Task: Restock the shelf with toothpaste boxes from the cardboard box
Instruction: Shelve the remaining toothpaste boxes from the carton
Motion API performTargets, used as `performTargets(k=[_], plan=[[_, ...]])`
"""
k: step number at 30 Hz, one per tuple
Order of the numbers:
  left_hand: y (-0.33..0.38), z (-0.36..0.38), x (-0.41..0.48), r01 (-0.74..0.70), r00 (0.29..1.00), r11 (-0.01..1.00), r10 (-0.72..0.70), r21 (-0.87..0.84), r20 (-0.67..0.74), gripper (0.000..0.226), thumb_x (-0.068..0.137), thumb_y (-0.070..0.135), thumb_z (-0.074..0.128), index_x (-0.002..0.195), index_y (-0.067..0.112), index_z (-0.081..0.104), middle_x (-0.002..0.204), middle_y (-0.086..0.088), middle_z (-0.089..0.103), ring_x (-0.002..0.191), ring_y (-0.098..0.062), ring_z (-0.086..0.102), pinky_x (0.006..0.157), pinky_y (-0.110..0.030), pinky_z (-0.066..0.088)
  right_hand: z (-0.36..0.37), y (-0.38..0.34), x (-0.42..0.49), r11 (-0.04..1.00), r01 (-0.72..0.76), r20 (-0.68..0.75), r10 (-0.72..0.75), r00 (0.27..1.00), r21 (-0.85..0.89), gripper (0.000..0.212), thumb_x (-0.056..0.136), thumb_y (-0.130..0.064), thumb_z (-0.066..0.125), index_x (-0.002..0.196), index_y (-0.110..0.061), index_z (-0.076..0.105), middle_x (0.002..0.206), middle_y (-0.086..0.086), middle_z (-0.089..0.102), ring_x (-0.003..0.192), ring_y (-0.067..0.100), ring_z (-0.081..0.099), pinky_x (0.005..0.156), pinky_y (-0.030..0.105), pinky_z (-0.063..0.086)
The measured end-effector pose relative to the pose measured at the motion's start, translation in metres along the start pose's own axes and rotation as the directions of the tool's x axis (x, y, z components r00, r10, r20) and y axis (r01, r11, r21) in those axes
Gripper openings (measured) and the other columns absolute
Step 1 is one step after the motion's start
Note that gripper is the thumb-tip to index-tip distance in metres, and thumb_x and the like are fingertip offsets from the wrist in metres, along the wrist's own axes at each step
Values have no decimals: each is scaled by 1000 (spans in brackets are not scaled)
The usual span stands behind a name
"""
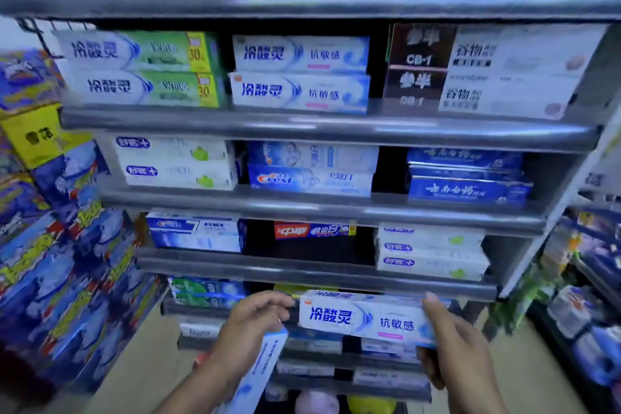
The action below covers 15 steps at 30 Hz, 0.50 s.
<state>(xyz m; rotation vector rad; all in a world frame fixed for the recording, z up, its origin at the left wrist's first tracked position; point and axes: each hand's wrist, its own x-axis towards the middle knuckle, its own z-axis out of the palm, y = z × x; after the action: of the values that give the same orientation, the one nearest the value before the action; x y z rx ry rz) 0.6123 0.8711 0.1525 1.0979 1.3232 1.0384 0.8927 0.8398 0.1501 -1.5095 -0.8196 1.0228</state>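
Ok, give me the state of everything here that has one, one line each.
level box: held flat, front facing out, not yet shelved.
tilted box: held slanting down under the left hand.
left hand: grips the tilted box, fingers near the level box's left end.
right hand: grips the level box's right end.
matching stack: two high on an upper shelf.
red box: alone in its slot.

Forearms forward — left grip [250, 328] holds a slanted toothpaste box [267, 360], right grip [462, 348] clasps a level toothpaste box [363, 318].
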Motion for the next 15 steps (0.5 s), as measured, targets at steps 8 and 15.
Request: performTargets(k=[8, 15], plan=[[101, -9, -29, -272, 962, 957, 270, -103, -33, 45, 79, -2, 55, 96, 30, 83, 99, -1, 79, 92, -11, 74, 77, -28, 53, 29, -114, -23, 962, 272, 65, -271, 960, -6, 63, 72, -83, 50, 59, -21, 55, 50, 1, 45, 42, 16, 44, 42, 20, 35], [167, -35, -18, -402, 915, 904, 391, -146, -97, 49, 95, -1, 48, 125, 29, 72, 123, 5, 74, 109, -24, 70, 76, -35, 50, 64, -185, -14, 850, 516, 83, -510, 856, -107, 18, 92, -38, 41, 84, -26, 51, 106, 6, 59, 82, 4, 51, 75, 41, 43]])
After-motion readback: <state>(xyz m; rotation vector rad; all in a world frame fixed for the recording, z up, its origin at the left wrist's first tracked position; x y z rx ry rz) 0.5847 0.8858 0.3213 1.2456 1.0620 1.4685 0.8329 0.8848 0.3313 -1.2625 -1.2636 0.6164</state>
